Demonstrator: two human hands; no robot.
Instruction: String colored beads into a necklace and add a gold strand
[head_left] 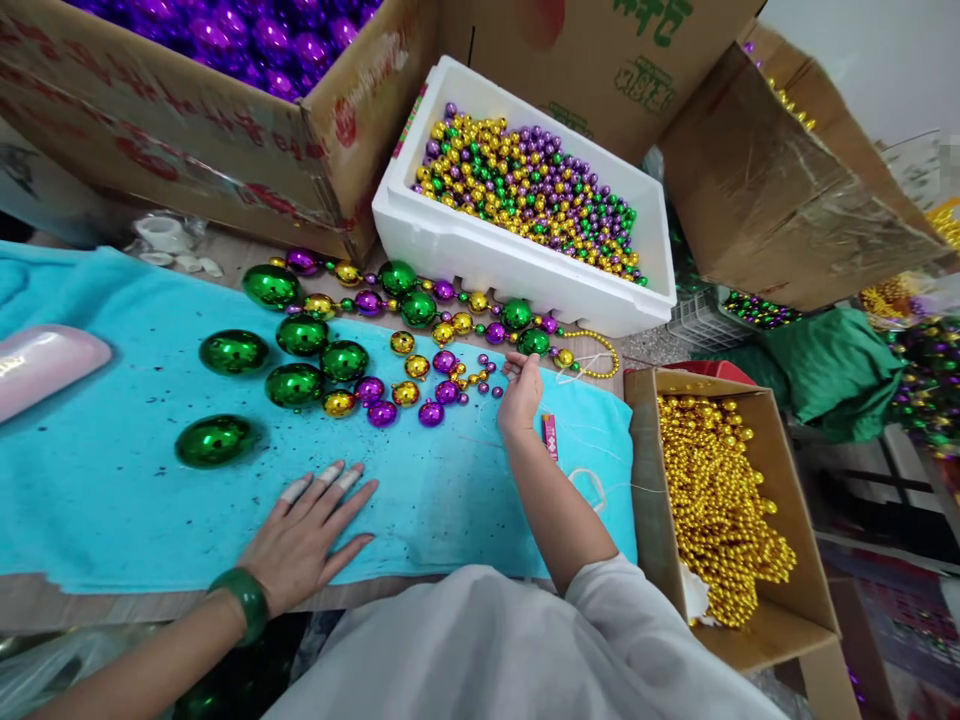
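Note:
My left hand (315, 525) lies flat on the blue towel (150, 520), fingers spread and holding nothing; several fingertips are wrapped in white tape. My right hand (521, 393) is closed, its fingers curled inward beside small purple beads (484, 375); what they hold, if anything, is hidden. Past it lie strung beads in green, gold and purple, with a large green bead (533, 343) close to the fingertips. Loose green beads (227, 352), gold beads (406, 393) and purple beads (382, 414) rest on the towel. A small pink packet (550, 437) sits beside my right forearm.
A white foam box (525, 270) of small mixed beads stands at the back. A carton (330, 150) of purple balls is at back left. On the right, a carton (795, 520) holds gold bead strands. A pink object (52, 365) lies at far left.

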